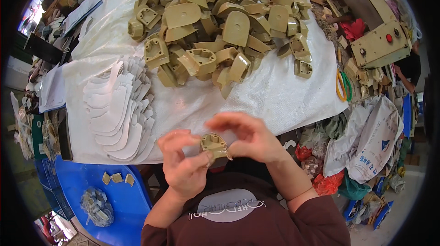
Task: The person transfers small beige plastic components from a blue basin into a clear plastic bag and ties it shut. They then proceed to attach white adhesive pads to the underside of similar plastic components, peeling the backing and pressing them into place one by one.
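Between my hands, in front of my chest, is a khaki plastic shoe heel (213, 143), its hollow side with holes turned up. My left hand (183, 165) pinches it from the left with thumb and forefinger. On the other side my right hand (250, 137) curves around it, thumb at the heel's right edge and fingers arched over the far side, somewhat blurred. A large heap of similar heels (236, 28) covers the far middle of the table. White cut-out pieces (120, 113) lie in overlapping rows to the left of my hands.
White woven sheeting (293, 101) covers the table. A blue stool (133, 200) at lower left bears a bag of parts (96, 207) and several small tan pieces. Scissors (342, 85) lie at the table's right edge, near a control box (382, 44). Plastic bags (373, 140) crowd the right side.
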Motion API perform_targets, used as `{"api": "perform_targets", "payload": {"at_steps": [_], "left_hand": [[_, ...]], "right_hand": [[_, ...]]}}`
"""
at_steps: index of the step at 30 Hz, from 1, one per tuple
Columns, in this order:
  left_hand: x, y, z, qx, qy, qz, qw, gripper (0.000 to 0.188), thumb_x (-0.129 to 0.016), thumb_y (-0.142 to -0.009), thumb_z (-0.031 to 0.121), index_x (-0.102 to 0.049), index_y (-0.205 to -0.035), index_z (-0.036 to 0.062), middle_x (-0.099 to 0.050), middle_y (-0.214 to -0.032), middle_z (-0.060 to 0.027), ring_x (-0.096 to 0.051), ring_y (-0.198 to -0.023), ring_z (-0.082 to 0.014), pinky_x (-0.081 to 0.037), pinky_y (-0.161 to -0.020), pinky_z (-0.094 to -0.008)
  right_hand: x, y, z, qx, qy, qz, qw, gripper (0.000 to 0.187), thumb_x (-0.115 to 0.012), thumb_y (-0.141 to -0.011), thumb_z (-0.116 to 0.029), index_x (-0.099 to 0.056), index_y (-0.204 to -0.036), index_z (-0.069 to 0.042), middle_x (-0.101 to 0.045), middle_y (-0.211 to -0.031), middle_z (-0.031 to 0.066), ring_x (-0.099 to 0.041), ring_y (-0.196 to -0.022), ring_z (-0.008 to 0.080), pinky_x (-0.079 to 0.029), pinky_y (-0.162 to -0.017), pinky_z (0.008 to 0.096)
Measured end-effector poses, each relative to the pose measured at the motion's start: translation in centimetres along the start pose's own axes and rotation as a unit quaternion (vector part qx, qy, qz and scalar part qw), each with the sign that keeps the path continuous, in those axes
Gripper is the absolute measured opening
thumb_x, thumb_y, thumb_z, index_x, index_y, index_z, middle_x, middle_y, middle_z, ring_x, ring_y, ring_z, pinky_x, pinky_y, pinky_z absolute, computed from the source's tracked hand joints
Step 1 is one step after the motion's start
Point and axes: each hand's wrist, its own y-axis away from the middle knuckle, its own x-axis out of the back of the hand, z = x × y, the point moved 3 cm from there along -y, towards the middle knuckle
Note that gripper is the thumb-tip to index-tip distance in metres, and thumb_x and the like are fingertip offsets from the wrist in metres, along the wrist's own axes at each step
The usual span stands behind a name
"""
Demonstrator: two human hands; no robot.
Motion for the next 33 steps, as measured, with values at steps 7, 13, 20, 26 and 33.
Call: {"api": "perform_targets", "payload": {"at_steps": [7,13,20,26,33], "left_hand": [[-0.1,-0.4,-0.1,0.020,0.047,-0.051,0.997,0.050,-0.070,-0.073,0.035,-0.063,-0.112,0.0049,-0.050,-0.124,-0.0169,-0.050,-0.100,-0.0299,-0.043,-0.083,-0.0386],[-1.9,1.2,-1.0,0.387,0.396,-0.124,0.823,0.071,-0.047,-0.087,0.034,-0.018,-0.142,-0.0007,-0.044,-0.125,-0.0158,-0.052,-0.099,-0.0190,-0.044,-0.083,-0.0301],[-2.4,1.5,-0.2,0.357,0.338,-0.074,0.867,0.069,-0.046,-0.091,0.046,-0.019,-0.139,0.0044,-0.046,-0.119,-0.0132,-0.055,-0.094,-0.0189,-0.049,-0.072,-0.0292],[-2.9,1.2,0.7,0.355,0.312,-0.122,0.873,0.098,-0.027,-0.086,0.075,-0.005,-0.148,0.0032,-0.039,-0.133,-0.0162,-0.052,-0.107,-0.0202,-0.047,-0.081,-0.0295],[-3.4,2.1,-0.1,0.332,0.277,-0.019,0.902,0.074,-0.035,-0.095,0.057,-0.024,-0.142,0.0008,-0.047,-0.120,-0.0117,-0.049,-0.108,-0.0174,-0.043,-0.087,-0.0290]], "right_hand": [[0.9,0.2,-0.8,0.150,0.215,0.004,0.965,0.070,-0.080,-0.070,-0.009,-0.046,-0.130,-0.003,-0.063,-0.114,0.0149,-0.059,-0.105,0.0261,-0.045,-0.092,0.0371],[-1.5,0.2,-0.4,0.160,0.205,0.014,0.965,0.060,-0.081,-0.067,-0.009,-0.055,-0.120,-0.005,-0.060,-0.112,0.0103,-0.057,-0.094,0.0267,-0.049,-0.082,0.0350],[-2.1,-0.5,0.8,0.264,0.315,0.049,0.910,0.047,-0.072,-0.079,-0.017,-0.054,-0.120,-0.005,-0.052,-0.110,0.0118,-0.056,-0.090,0.0218,-0.050,-0.076,0.0341],[-1.8,-2.1,0.6,-0.079,-0.085,-0.087,0.989,0.015,-0.055,-0.091,-0.016,-0.059,-0.088,-0.002,-0.050,-0.106,0.0076,-0.056,-0.073,0.0105,-0.050,-0.048,0.0209],[-2.5,-1.1,2.2,0.094,0.071,-0.025,0.993,0.012,-0.061,-0.088,-0.014,-0.060,-0.090,-0.003,-0.053,-0.111,0.0116,-0.054,-0.089,0.0216,-0.047,-0.080,0.0329]]}}
